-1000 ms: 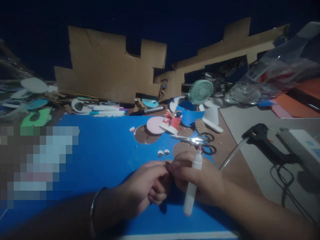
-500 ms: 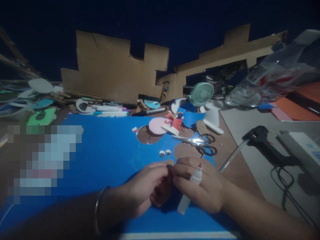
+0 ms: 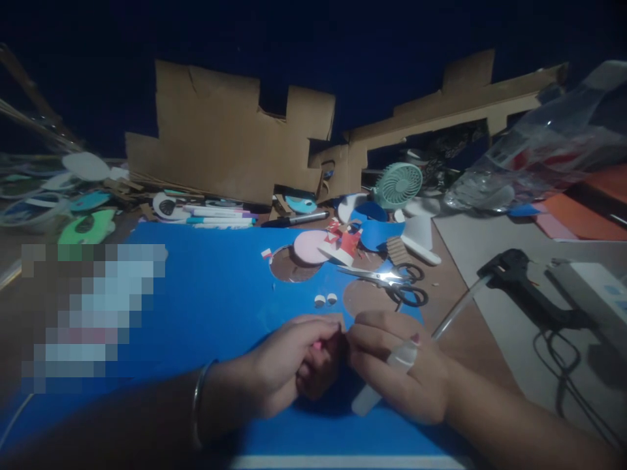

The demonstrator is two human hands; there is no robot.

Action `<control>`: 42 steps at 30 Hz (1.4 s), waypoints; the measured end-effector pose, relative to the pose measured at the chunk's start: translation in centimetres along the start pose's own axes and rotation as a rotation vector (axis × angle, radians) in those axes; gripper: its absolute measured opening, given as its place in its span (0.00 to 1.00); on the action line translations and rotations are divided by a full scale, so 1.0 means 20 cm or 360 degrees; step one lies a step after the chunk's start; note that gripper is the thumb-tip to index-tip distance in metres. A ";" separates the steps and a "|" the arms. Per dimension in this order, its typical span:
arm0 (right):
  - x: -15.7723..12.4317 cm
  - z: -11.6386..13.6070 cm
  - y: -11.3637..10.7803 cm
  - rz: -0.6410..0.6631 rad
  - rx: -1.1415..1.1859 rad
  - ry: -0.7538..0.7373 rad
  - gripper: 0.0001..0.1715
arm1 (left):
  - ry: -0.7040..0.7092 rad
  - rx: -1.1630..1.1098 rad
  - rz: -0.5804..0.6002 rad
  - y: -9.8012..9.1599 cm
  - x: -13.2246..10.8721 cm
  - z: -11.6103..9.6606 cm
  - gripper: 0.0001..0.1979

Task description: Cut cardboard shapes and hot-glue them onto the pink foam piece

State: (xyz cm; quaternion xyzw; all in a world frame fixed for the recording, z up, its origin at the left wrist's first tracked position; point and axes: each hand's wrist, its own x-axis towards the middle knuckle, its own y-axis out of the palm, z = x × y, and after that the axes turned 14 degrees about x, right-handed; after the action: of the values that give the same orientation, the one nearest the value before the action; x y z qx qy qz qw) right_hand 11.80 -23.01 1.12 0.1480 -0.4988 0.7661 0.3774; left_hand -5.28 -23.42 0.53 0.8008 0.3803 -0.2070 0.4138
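Observation:
My right hand (image 3: pixel 396 365) is closed, with a white marker (image 3: pixel 365 398) passing between its fingers. The marker's pinkish tip is bare and points up and away. My left hand (image 3: pixel 301 365) is curled shut, its fingertips nearly meeting those of the right. A small pink piece (image 3: pixel 317 345) peeks out between the left fingers; its kind is hidden. Just beyond both hands, two small black-and-white googly eyes (image 3: pixel 326 299) lie on the blue sheet (image 3: pixel 220 294). Scissors (image 3: pixel 392 277) with black handles rest partly open beyond my right hand.
At the right lies a black hot glue gun (image 3: pixel 526 287) with its cord. Further back are a pink paper oval (image 3: pixel 311 248), paper scraps, several markers (image 3: pixel 220 219), a green handheld fan (image 3: pixel 399 185) and upright cardboard (image 3: pixel 210 130). A plastic bag (image 3: pixel 533 140) sits at the back right.
The marker has tilted more toward the right in my right hand. The pink piece now shows between my left fingers. The hands have drawn slightly apart, and the view has shifted a little.

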 end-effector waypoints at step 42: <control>-0.03 -0.05 0.11 -0.0368 0.0477 0.1139 0.11 | 0.0711 0.2925 -0.0796 -0.16 -0.03 -0.04 0.18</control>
State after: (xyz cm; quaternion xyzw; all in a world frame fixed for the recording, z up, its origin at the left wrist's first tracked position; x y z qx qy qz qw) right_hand 10.72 -22.86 -1.19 -0.0197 -0.1988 0.7859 0.5851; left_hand -8.10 -21.90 -0.17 0.7284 0.2993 -0.3480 -0.5087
